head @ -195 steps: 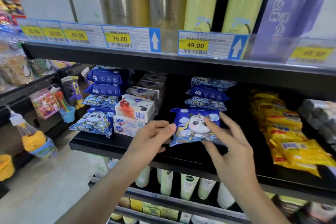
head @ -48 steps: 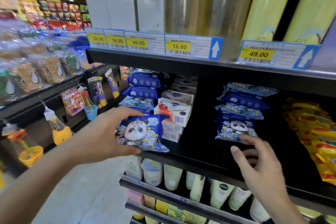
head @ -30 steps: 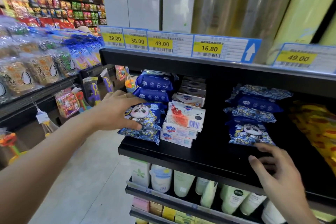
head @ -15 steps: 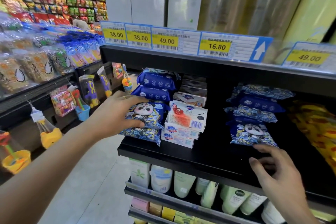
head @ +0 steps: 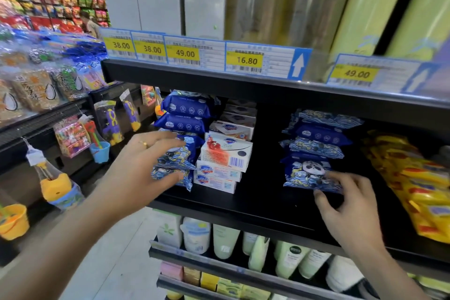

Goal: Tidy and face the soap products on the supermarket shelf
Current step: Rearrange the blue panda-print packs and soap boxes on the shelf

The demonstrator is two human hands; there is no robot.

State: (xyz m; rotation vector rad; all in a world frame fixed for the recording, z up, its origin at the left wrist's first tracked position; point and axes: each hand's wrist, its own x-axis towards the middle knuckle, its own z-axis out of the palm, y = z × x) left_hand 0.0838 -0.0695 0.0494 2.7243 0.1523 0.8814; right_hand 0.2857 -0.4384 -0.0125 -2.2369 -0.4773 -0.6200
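Since half a second ago the left hand (head: 136, 173) has let go of the panda pack (head: 176, 156) on the left stack, fingers now spread and loose just before it. Right of the boxed soaps (head: 225, 153), the right hand (head: 350, 212) pinches the lower edge of the front panda soap pack (head: 308, 174), whose long axis runs along the shelf edge (head: 243, 212); this hand is nearer.
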